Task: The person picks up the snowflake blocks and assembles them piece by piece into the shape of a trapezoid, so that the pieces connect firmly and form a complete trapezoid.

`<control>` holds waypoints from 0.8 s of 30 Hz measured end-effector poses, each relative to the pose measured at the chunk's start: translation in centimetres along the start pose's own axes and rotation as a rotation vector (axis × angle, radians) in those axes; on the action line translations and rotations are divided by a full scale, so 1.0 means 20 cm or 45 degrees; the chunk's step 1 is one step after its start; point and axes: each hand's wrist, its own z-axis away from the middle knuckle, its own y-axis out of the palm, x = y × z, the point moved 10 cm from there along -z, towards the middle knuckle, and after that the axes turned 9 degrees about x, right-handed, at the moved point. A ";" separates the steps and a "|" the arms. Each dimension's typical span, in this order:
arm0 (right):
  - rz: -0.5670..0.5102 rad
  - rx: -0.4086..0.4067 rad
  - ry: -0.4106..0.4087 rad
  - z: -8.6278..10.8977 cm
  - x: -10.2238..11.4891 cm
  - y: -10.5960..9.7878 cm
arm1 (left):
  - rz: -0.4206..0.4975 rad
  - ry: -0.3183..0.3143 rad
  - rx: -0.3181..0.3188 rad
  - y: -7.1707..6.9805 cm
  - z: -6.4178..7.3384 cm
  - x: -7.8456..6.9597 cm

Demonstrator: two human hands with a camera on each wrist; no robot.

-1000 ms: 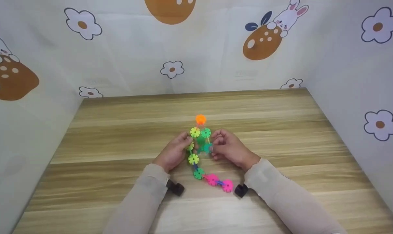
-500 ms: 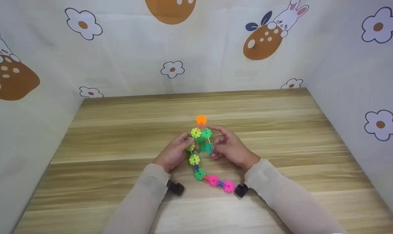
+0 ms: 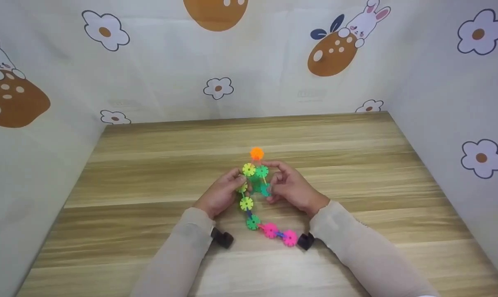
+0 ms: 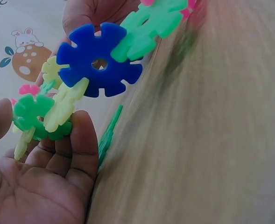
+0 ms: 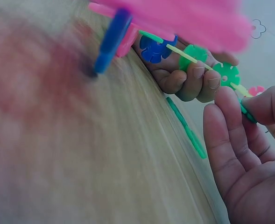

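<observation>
Now, from the head, a chain of discs [image 3: 246, 203] was held over the table [image 3: 253, 274] by the left hand [image 3: 221, 193] and right hand [image 3: 297, 190]. At the left wrist, a green disc [image 4: 31, 109] was gripped near a blue disc [image 4: 83, 63]. At the right wrist, a teal disc [image 5: 248, 112] was pinched.

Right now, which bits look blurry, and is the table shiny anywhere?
Right wrist view: the nearest pink disc is blurry; left wrist view: the blue disc looks fairly sharp, the table smeary; head view: a pale sheen brightens the table's near part.
</observation>
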 end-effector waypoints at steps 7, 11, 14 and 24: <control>0.028 0.003 0.022 0.00 -0.01 0.00 | 0.005 -0.018 0.002 0.00 0.00 0.01; 0.030 -0.008 0.026 -0.01 -0.01 -0.01 | 0.011 -0.034 -0.001 0.00 0.01 0.01; 0.030 -0.022 0.027 -0.01 0.00 -0.02 | 0.005 -0.040 -0.004 0.00 0.01 0.01; 0.018 -0.069 0.133 -0.01 -0.05 -0.05 | 0.050 -0.040 -0.060 -0.02 0.01 0.01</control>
